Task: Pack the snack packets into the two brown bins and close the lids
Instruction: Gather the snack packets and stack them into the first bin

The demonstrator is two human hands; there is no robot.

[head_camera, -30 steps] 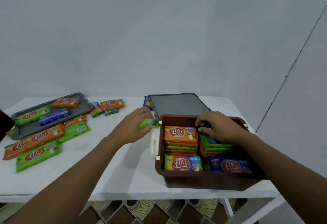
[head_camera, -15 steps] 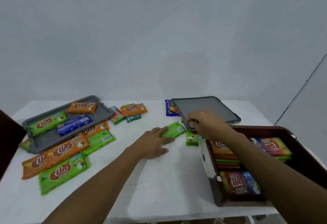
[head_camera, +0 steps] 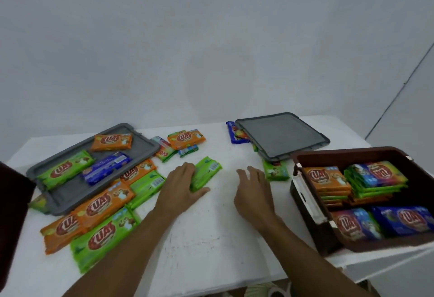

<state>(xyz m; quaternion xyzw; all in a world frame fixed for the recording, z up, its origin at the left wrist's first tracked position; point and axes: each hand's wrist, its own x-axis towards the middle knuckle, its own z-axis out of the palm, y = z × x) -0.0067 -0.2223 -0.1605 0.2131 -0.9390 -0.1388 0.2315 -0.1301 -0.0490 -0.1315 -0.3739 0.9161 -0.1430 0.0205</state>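
Both hands' fingers spread open: left hand (head_camera: 182, 187) on green packet (head_camera: 204, 172), right hand (head_camera: 254, 192) over bare table (head_camera: 211, 245).

glossy wrappers, matt plastic, a scuffed white surface

the snack packets (head_camera: 106, 202) are seen in shiny printed film; the brown bin (head_camera: 305, 212) is moulded in smooth plastic with a slight sheen; both grey lids (head_camera: 281, 134) are finished matt; the surface (head_camera: 211, 238) is painted white, dull and lightly scratched.
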